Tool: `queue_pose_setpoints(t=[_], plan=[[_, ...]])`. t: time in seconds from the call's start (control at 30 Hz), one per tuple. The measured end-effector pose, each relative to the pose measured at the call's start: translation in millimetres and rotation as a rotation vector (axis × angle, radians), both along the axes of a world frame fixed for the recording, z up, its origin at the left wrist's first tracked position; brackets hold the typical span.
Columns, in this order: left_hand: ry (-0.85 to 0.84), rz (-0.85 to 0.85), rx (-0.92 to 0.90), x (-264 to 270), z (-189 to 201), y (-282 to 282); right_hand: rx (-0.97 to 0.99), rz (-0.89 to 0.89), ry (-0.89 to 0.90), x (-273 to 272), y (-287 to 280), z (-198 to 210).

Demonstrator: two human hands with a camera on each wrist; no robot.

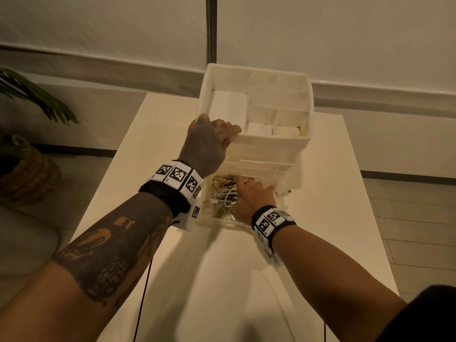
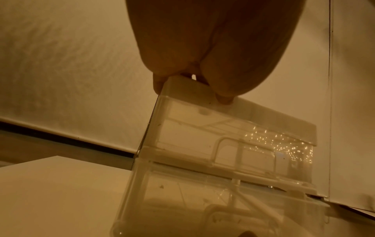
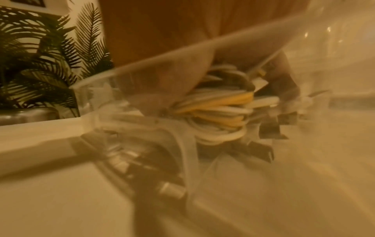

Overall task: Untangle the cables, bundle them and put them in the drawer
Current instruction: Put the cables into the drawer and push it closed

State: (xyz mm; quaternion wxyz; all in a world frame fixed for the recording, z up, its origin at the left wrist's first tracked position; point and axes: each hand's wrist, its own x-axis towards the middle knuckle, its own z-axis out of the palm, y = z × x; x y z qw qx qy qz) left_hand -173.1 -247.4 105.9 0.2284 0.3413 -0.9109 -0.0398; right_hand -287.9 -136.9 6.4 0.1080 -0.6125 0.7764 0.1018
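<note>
A white plastic drawer unit (image 1: pixel 271 141) with an open divided top stands on the white table (image 1: pixel 340 193). Its lowest clear drawer (image 1: pixel 222 222) is pulled out toward me. My left hand (image 1: pixel 212 138) grips the unit's top front-left corner; the left wrist view shows the thumb (image 2: pixel 224 96) pressed on the front face of the unit (image 2: pixel 223 144). My right hand (image 1: pixel 251 196) is down inside the open drawer, wrapped round a bundle of white and yellow cables (image 1: pixel 222 193). Through the blurred drawer wall (image 3: pixel 142 69) the right wrist view shows the coiled cables (image 3: pixel 219 110) held between fingers and thumb.
A palm plant (image 1: pixel 32 95) and a wicker basket (image 1: pixel 24 174) stand on the floor to the left of the table. A pale wall rises just behind the unit. Bare tabletop lies in front of the drawer and to its right. A dark wire (image 1: pixel 145 280) hangs below my left forearm.
</note>
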Motion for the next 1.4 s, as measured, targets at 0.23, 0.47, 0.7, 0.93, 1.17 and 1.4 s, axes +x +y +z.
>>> queue_pose_setpoints(t=[0.23, 0.47, 0.7, 0.93, 1.17, 1.4], plan=[[0.019, -0.002, 0.007, -1, 0, 1, -0.021, 0.015, -0.134, 0, 4, 0], [0.031, -0.009, 0.022, 1, 2, 3, -0.035, 0.052, 0.044, 15, 1, 7], [0.052, -0.009, 0.016, 2, -2, 3, -0.082, -0.007, -0.062, 21, 5, 14], [0.051, -0.003, 0.026, 1, -2, 0, -0.159, 0.136, -0.398, -3, 16, 8], [0.051, 0.002, 0.011, -1, -3, 1, -0.194, 0.185, -0.191, -1, 23, 0], [0.031, 0.003, 0.014, -2, 0, 1, -0.044, 0.141, -0.171, 17, 26, 6]])
